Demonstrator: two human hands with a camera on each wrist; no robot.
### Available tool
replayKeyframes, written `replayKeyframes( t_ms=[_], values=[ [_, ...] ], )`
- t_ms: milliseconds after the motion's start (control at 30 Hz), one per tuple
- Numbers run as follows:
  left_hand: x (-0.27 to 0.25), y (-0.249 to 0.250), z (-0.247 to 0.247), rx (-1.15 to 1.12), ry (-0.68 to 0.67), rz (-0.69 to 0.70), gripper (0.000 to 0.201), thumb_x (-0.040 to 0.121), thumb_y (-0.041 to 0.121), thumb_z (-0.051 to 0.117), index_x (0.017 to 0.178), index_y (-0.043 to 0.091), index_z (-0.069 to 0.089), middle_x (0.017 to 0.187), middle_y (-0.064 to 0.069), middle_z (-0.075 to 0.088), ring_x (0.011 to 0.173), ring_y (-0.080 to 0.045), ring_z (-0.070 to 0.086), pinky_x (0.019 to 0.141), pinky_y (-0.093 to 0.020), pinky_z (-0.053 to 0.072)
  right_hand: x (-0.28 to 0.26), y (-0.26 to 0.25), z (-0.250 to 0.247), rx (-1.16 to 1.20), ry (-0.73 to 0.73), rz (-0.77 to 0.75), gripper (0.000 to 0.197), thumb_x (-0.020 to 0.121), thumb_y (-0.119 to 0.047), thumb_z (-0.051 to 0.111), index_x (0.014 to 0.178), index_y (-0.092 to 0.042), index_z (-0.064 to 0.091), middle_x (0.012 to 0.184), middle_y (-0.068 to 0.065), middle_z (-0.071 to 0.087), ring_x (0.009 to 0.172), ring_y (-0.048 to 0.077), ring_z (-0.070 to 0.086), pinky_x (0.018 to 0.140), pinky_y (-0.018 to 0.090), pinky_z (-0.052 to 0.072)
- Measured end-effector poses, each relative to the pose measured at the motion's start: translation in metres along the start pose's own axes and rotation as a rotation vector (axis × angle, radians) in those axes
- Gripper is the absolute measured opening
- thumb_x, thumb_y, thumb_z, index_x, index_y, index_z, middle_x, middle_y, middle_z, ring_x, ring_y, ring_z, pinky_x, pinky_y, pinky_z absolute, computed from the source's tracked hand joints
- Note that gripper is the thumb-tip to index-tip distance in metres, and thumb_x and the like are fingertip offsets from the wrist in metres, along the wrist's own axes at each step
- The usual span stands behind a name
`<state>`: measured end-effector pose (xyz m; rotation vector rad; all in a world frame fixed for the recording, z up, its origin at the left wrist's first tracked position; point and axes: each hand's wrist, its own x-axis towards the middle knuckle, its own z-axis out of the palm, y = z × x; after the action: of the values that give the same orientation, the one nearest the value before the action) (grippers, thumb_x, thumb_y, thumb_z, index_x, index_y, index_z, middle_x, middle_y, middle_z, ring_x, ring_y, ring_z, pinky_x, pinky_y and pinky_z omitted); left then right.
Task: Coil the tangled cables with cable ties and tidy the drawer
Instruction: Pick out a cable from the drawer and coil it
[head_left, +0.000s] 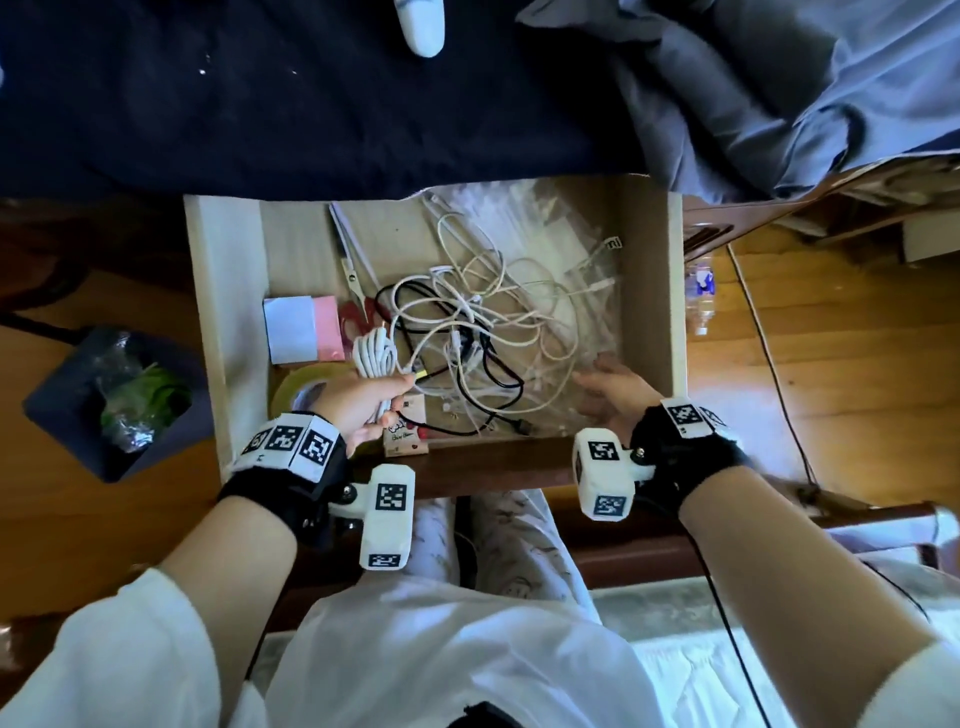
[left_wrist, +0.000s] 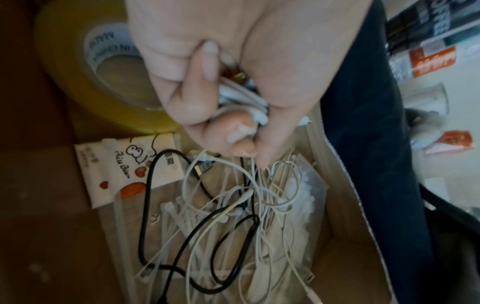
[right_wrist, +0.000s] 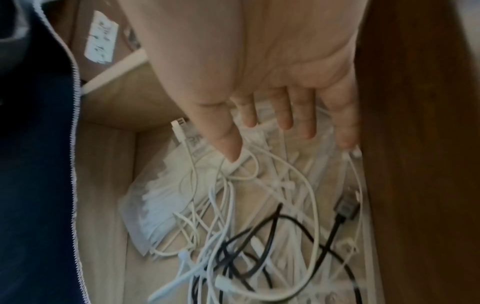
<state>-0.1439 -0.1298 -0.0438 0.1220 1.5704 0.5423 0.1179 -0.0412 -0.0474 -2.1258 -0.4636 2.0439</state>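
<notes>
An open wooden drawer (head_left: 649, 291) holds a tangle of white and black cables (head_left: 467, 332) over clear bags of white cable ties (head_left: 524, 228). My left hand (head_left: 363, 402) grips a coiled white cable (head_left: 371, 356) at the drawer's near left; the wrist view shows its fingers (left_wrist: 200, 86) curled round the coiled cable (left_wrist: 244, 96). My right hand (head_left: 610, 392) hovers with straight fingers over the loose cable ties (head_left: 582, 358) at the near right. In the right wrist view its fingers (right_wrist: 285, 115) spread above the cables (right_wrist: 259, 216), holding nothing.
Scissors (head_left: 353, 270), white and pink notepads (head_left: 304, 327), a yellow tape roll (head_left: 296, 389) and a small printed packet (head_left: 402, 434) lie at the drawer's left. A dark bin (head_left: 119, 400) stands on the floor left. A plastic bottle (head_left: 701, 291) lies right. Dark bedding (head_left: 311, 104) lies beyond.
</notes>
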Motion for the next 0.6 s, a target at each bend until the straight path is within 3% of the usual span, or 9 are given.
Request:
replayKeyframes(
  t_ms=[100, 167, 233, 267, 333, 400, 433, 533, 600],
  values=[
    [0.004, 0.001, 0.002, -0.006, 0.034, 0.016, 0.008, 0.091, 0.015, 0.060, 0.090, 0.007, 0.062, 0.062, -0.002, 0.047, 0.034, -0.006, 0.036, 0.027, -0.013, 0.020, 0.013, 0.008, 0.022, -0.016, -0.030, 0.079, 0.033, 0.088, -0.007, 0.060, 0.115, -0.021, 0.045, 0.103, 0.009, 0.049, 0.092, 0.025, 0.053, 0.051, 0.032, 0.048],
    [0.004, 0.001, -0.003, 0.008, 0.065, 0.029, 0.011, 0.086, 0.021, 0.066, 0.087, 0.010, 0.066, 0.065, -0.003, 0.051, 0.038, -0.009, 0.036, 0.029, -0.013, 0.019, 0.024, 0.012, 0.034, -0.056, -0.036, 0.097, 0.016, 0.088, -0.008, 0.058, 0.102, -0.012, 0.053, 0.094, 0.009, 0.053, 0.075, 0.019, 0.055, 0.041, 0.024, 0.046],
    [0.004, -0.001, -0.012, 0.009, 0.099, 0.039, 0.018, 0.084, 0.023, 0.068, 0.067, 0.018, 0.069, 0.068, -0.004, 0.058, 0.042, -0.012, 0.035, 0.030, -0.014, 0.019, 0.032, 0.014, 0.041, -0.113, -0.025, 0.101, 0.004, 0.090, -0.009, 0.056, 0.088, -0.009, 0.052, 0.078, 0.008, 0.051, 0.054, 0.014, 0.056, 0.035, 0.019, 0.042],
    [0.005, -0.003, -0.016, 0.017, 0.114, 0.043, 0.026, 0.086, 0.022, 0.067, 0.060, 0.021, 0.067, 0.070, -0.005, 0.060, 0.042, -0.013, 0.035, 0.030, -0.014, 0.020, 0.035, 0.014, 0.043, -0.097, -0.018, 0.103, 0.005, 0.090, -0.008, 0.056, 0.092, -0.007, 0.052, 0.074, 0.008, 0.049, 0.042, 0.013, 0.055, 0.031, 0.017, 0.039],
    [0.003, -0.003, -0.021, -0.027, 0.127, 0.047, 0.022, 0.088, 0.018, 0.064, 0.066, 0.017, 0.060, 0.071, -0.006, 0.063, 0.039, -0.011, 0.035, 0.029, -0.013, 0.020, 0.040, 0.014, 0.043, -0.050, -0.014, 0.094, 0.031, 0.087, -0.007, 0.060, 0.116, -0.003, 0.049, 0.074, 0.010, 0.049, 0.034, 0.013, 0.054, 0.030, 0.017, 0.038],
    [0.001, -0.004, -0.024, -0.081, 0.139, 0.049, 0.018, 0.089, 0.013, 0.063, 0.075, 0.014, 0.051, 0.070, -0.005, 0.065, 0.036, -0.008, 0.037, 0.027, -0.013, 0.022, 0.040, 0.015, 0.041, -0.074, 0.001, 0.087, 0.047, 0.084, -0.008, 0.063, 0.127, 0.000, 0.046, 0.079, 0.012, 0.053, 0.051, 0.020, 0.059, 0.036, 0.022, 0.044],
    [0.000, -0.005, -0.025, -0.093, 0.137, 0.050, 0.018, 0.089, 0.013, 0.062, 0.075, 0.014, 0.051, 0.070, -0.004, 0.065, 0.036, -0.008, 0.037, 0.026, -0.013, 0.023, 0.038, 0.014, 0.041, -0.057, 0.003, 0.074, 0.045, 0.084, -0.005, 0.063, 0.125, 0.000, 0.047, 0.081, 0.014, 0.056, 0.059, 0.024, 0.059, 0.040, 0.028, 0.049],
    [0.000, -0.008, -0.029, -0.106, 0.122, 0.059, 0.018, 0.089, 0.013, 0.062, 0.073, 0.013, 0.055, 0.076, -0.007, 0.064, 0.039, -0.010, 0.038, 0.026, -0.014, 0.025, 0.037, 0.004, 0.044, 0.096, -0.064, 0.014, 0.008, 0.087, 0.002, 0.055, 0.091, -0.004, 0.051, 0.077, 0.016, 0.054, 0.071, 0.030, 0.055, 0.071, 0.050, 0.052],
    [0.001, -0.009, -0.031, -0.106, 0.107, 0.046, 0.018, 0.089, 0.015, 0.063, 0.071, 0.013, 0.059, 0.079, -0.010, 0.063, 0.041, -0.011, 0.038, 0.027, -0.014, 0.026, 0.038, -0.009, 0.047, 0.124, -0.142, 0.044, 0.020, 0.092, -0.005, 0.050, 0.072, -0.002, 0.053, 0.071, 0.012, 0.053, 0.071, 0.030, 0.053, 0.084, 0.050, 0.047]
  ],
)
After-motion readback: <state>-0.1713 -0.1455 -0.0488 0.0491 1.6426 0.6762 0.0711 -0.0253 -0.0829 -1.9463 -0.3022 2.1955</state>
